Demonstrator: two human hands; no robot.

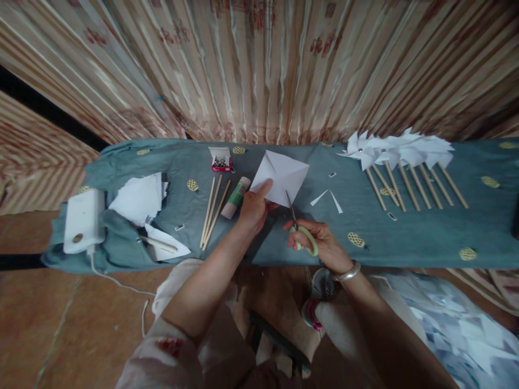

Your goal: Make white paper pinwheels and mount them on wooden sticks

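Note:
My left hand [256,206] pinches a square sheet of white paper [281,175] at its lower left side, thumb on top. Creases run across the sheet toward its middle. Green-handled scissors [307,240] are in my right hand [318,243], fingers through the loops. Their blades reach the sheet's lower corner. Two thin white paper slivers [335,202] lie on the cloth to the right of the sheet. Beside my left hand rests a green and pale glue stick [236,198], and left of it are three wooden sticks [213,210].
A small red and white box [220,160] of metal pins stands at the back. Several paper pinwheels [399,150] on sticks lie in a row at right. At left are stacked white papers [138,199] and a white corded device [84,220]. Pleated curtains hang behind the cloth-covered table [425,237].

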